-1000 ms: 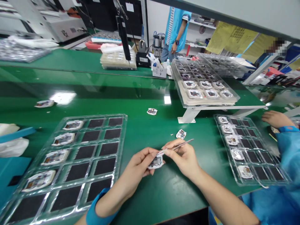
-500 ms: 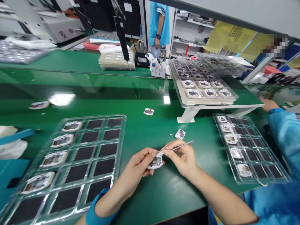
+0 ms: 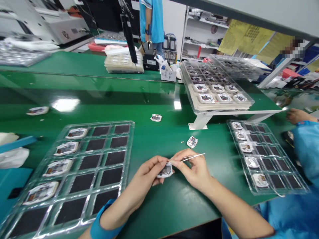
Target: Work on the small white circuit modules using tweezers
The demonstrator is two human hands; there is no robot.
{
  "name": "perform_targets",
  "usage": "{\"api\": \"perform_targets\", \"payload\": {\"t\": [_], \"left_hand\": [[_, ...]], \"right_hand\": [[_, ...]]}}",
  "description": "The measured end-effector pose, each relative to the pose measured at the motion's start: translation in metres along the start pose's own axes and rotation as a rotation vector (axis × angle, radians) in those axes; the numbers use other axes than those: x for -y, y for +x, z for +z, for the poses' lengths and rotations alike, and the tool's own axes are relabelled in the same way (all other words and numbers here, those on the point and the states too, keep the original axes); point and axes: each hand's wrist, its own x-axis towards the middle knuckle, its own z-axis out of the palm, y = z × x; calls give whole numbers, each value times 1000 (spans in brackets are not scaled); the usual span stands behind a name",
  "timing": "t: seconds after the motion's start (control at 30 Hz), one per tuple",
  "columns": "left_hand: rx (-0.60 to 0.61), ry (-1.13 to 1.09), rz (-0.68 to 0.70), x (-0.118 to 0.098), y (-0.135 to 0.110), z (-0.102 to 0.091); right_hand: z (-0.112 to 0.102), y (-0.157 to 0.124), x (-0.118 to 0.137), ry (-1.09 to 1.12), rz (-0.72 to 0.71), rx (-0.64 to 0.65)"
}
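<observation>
My left hand [image 3: 149, 172] is closed on a small white-rimmed electronic part [image 3: 165, 171] with circuitry showing inside it. My right hand [image 3: 191, 167] holds thin metal tweezers [image 3: 193, 157], which point out to the right from between thumb and fingers. Its thumb and fingertip meet at the upper edge of the white part, and the fingers hide what they touch there. A like white part [image 3: 191, 142] lies on the green table just beyond my right hand, and another white part [image 3: 156, 118] rests farther back.
On the left, a clear tray [image 3: 132, 146] holds several white parts in its left column. Another clear tray [image 3: 249, 191] lies at right, near a co-worker's sleeve [image 3: 305, 146]. Stacked trays [image 3: 221, 108] stand on a raised shelf [image 3: 266, 108]. A screwdriver [image 3: 129, 39] hangs above.
The tweezers have tilted slightly flatter, while both hands stay at the white part. In the background a standing person has shifted left, and the co-worker's hand at right has moved rightward.
</observation>
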Motion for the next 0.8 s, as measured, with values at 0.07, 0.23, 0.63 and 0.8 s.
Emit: {"api": "perform_targets", "payload": {"t": [0.07,0.23,0.63,0.8], "left_hand": [[31,-26,5,0,0,-1],[54,-35,-1,-1,-1,-2],[12,-11,40,1,0,0],[-20,-74,43,3,3,1]], "right_hand": [[1,0,-3,39,14,-35],[2,-2,-8,96,43,-91],[2,-2,-4,-80,-109,-59],[5,-4,-6,-20,-98,-92]]}}
